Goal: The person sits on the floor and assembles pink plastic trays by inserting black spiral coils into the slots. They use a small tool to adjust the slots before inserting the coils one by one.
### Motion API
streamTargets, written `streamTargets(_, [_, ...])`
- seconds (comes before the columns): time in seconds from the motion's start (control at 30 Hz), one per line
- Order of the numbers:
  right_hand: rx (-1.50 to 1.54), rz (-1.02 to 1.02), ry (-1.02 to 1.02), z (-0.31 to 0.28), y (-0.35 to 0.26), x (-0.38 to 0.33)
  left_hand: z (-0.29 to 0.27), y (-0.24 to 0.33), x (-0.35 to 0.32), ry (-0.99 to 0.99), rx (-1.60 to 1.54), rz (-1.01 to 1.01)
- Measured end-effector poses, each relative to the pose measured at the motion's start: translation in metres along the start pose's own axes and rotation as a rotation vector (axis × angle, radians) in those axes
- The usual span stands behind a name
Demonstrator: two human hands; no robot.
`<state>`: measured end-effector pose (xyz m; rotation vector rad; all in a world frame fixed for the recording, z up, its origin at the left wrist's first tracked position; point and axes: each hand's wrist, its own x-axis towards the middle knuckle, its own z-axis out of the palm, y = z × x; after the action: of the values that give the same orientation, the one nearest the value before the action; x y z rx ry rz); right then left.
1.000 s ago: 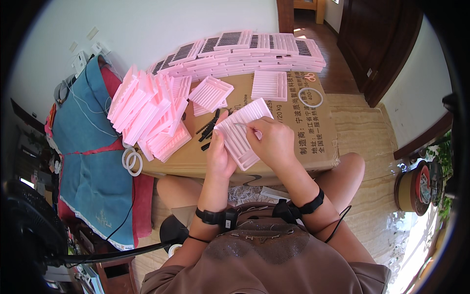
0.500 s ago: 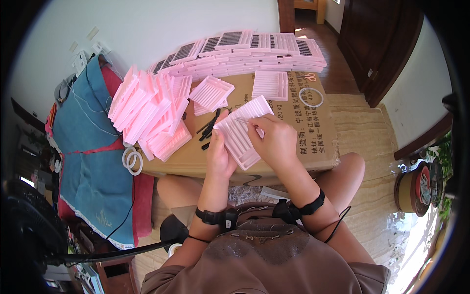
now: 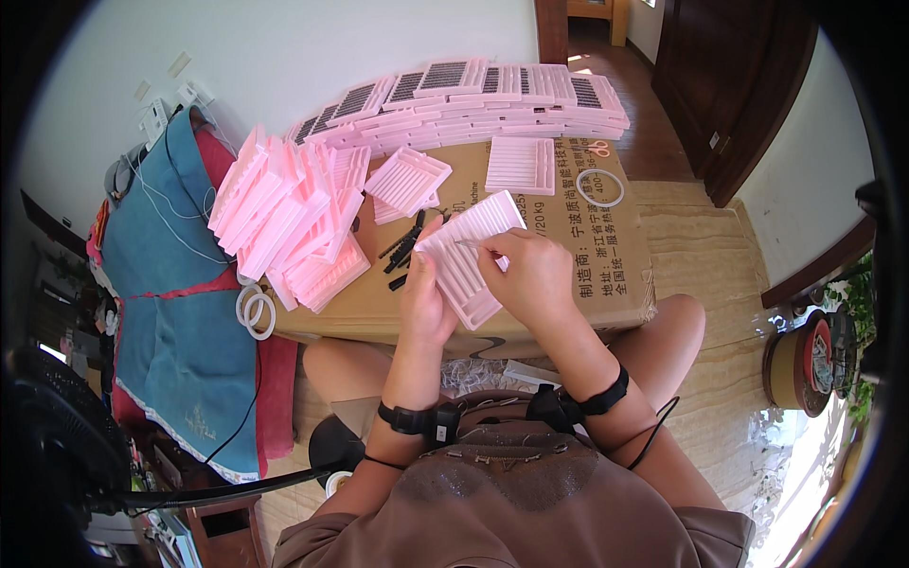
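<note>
My left hand [image 3: 426,293] grips a pink ribbed plastic tray [image 3: 464,275] by its left side, thumb over the edge. The tray is held tilted above the cardboard box, and its visible grooves look bare. Over its upper right part, my right hand [image 3: 533,270] pinches slim metal tweezers [image 3: 468,243], whose tip lies close to the ribs; whether it touches them I cannot tell. Several black strips [image 3: 405,248] lie on the cardboard just left of the tray, partly hidden behind my left hand.
Under the work lies a large cardboard box [image 3: 620,260]. Leaning pink trays [image 3: 284,204] pile up at left; stacked trays with dark strips [image 3: 454,80] line the back. Another pink tray [image 3: 521,166], a white ring [image 3: 600,187] and pink-handled scissors [image 3: 597,149] lie at right.
The tweezers' tip has dropped slightly lower over the tray, and my right hand has shifted a little with it. The tray has tilted very slightly; my left hand keeps its hold.
</note>
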<state>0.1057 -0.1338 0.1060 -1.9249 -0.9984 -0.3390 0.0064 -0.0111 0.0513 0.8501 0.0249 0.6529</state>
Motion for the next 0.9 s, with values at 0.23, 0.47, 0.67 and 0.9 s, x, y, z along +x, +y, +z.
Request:
streamTargets(0.23, [0.059, 0.033, 0.032, -0.006, 0.002, 0.002, -0.005, -0.001, 0.004, 0.048, -0.030, 0.032])
streamTargets(0.47, [0.022, -0.006, 0.089, 0.001, 0.004, 0.006, -0.003, 0.003, 0.001, 0.037, -0.038, -0.017])
streamTargets(0.67, [-0.034, 0.016, 0.008, -0.001, 0.007, 0.004, -0.004, 0.001, 0.000, 0.031, -0.017, -0.034])
streamTargets(0.9, [0.033, 0.085, 0.029, -0.012, 0.012, 0.007, -0.014, 0.004, 0.007, 0.022, -0.040, -0.033])
